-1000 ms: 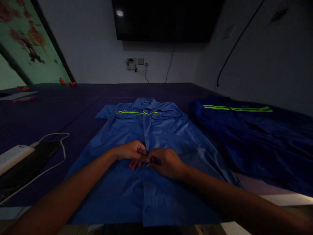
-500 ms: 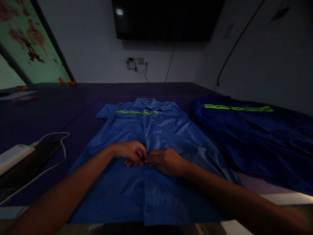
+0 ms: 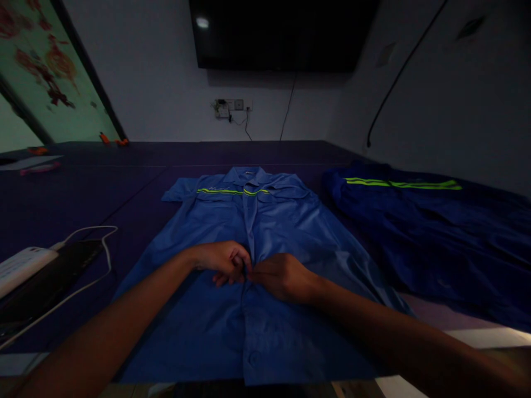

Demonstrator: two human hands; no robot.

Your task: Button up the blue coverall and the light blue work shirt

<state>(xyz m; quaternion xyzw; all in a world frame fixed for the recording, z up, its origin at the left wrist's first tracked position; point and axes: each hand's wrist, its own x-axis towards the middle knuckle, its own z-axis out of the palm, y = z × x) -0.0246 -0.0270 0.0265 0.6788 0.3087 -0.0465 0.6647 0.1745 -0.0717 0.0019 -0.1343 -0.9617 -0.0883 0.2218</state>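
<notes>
A blue short-sleeved work shirt (image 3: 282,221) lies spread front up, its collar away from me and a yellow-green stripe across the chest. My left hand (image 3: 228,262) pinches the edge of its front opening, a little below mid-length. From the right, my right hand (image 3: 282,276) grips the same front edge, its fingertips meeting those of the left. Whatever sits between the fingertips is hidden. Nearer to me, a button (image 3: 254,359) shows low on the front placket.
A darker blue garment (image 3: 415,232) with yellow-green stripes lies to the right. On the left are a white power strip (image 3: 25,268), a black flat object (image 3: 53,287) and a white cable (image 3: 110,260). The purple tabletop (image 3: 136,166) reaches the wall, below a black screen (image 3: 282,33).
Both hands stay at the same spot on the front edge. The right fingertips have shifted very slightly, and the camera view has moved a little.
</notes>
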